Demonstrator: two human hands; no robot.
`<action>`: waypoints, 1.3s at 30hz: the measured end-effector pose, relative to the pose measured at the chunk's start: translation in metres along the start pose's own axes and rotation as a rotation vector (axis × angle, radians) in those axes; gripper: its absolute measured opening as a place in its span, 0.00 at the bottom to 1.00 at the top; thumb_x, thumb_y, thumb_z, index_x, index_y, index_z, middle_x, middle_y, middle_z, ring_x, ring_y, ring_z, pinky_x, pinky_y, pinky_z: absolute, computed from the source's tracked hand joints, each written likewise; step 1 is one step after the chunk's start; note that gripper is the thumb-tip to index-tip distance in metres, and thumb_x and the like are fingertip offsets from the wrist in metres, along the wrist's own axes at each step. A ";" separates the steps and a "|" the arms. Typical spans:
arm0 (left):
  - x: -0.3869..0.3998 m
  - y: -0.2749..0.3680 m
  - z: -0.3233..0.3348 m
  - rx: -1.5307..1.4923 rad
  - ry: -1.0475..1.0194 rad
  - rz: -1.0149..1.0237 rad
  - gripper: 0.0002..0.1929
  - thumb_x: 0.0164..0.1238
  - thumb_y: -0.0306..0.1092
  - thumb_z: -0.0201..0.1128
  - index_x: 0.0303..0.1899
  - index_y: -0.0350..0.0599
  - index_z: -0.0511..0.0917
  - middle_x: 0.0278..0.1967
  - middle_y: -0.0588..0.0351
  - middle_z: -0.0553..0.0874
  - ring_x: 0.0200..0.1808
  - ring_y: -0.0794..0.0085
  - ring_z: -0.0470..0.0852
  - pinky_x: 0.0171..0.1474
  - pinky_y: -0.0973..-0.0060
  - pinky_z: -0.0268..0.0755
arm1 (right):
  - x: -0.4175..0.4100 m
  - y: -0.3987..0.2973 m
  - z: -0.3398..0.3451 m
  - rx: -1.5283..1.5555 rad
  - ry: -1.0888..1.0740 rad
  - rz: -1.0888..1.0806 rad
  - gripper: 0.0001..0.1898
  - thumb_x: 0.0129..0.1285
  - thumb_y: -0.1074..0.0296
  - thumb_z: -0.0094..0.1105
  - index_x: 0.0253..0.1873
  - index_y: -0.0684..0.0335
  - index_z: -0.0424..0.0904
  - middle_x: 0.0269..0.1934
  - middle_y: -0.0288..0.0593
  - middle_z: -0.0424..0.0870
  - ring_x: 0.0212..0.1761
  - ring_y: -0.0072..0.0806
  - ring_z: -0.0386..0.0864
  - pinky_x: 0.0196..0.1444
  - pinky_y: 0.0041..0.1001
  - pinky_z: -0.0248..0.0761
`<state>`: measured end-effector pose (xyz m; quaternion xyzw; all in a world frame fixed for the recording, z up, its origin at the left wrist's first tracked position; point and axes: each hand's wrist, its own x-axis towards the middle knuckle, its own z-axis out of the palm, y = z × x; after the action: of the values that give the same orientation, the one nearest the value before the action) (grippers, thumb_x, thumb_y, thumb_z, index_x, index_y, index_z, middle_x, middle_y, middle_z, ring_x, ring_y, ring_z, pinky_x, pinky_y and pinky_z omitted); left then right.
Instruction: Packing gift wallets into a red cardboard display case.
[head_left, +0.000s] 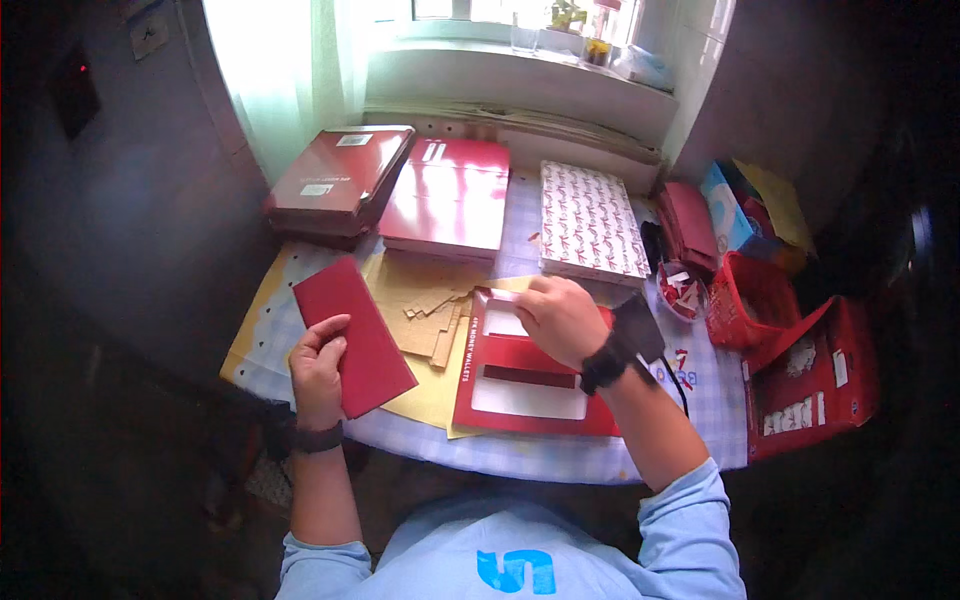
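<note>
My left hand (319, 367) grips a plain dark red card wallet (356, 337) by its lower left edge, tilted over the table's front left. Over the upper part of a red printed cardboard sleeve with cut-out windows (465, 397) is my right hand (555, 319), its fingers curled down; whether they hold anything is hidden. The sleeve lies on yellow paper (409, 405), and a dark red strip (529, 376) crosses its lower window. Beside the sleeve, to the left, lie thin tan wooden or card pieces (420, 322).
Behind stand a stack of dark red packs (337, 172), a red stack (450, 195) and a white patterned stack (592, 217). At right are folded red wallets (686, 225), a round tub of scraps (681, 292), a red plastic basket (750, 300) and an open red box (817, 382).
</note>
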<state>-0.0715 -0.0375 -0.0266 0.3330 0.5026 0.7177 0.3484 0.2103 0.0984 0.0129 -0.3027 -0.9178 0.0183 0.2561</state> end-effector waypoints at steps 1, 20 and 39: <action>0.000 -0.001 -0.001 0.061 -0.018 -0.020 0.13 0.65 0.20 0.52 0.49 0.34 0.80 0.43 0.55 0.84 0.41 0.79 0.81 0.46 0.82 0.75 | 0.010 0.000 0.011 -0.038 -0.038 -0.029 0.05 0.58 0.70 0.58 0.31 0.62 0.81 0.31 0.45 0.80 0.37 0.41 0.80 0.39 0.38 0.74; 0.032 -0.002 0.042 0.193 -0.251 -0.133 0.13 0.65 0.21 0.52 0.48 0.31 0.80 0.42 0.52 0.85 0.43 0.75 0.83 0.50 0.78 0.76 | 0.073 0.012 0.087 -0.004 -0.250 -0.064 0.06 0.58 0.65 0.57 0.33 0.57 0.83 0.37 0.42 0.81 0.43 0.39 0.80 0.47 0.37 0.76; 0.033 -0.042 0.060 0.236 -0.209 -0.211 0.14 0.62 0.22 0.52 0.47 0.32 0.80 0.41 0.53 0.85 0.41 0.75 0.83 0.47 0.78 0.76 | 0.073 0.024 0.090 -0.063 -0.331 -0.335 0.04 0.53 0.68 0.61 0.33 0.58 0.81 0.36 0.40 0.79 0.40 0.39 0.82 0.42 0.35 0.77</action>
<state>-0.0327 0.0304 -0.0461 0.3898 0.5763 0.5748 0.4307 0.1303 0.1701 -0.0364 -0.1469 -0.9849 -0.0036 0.0921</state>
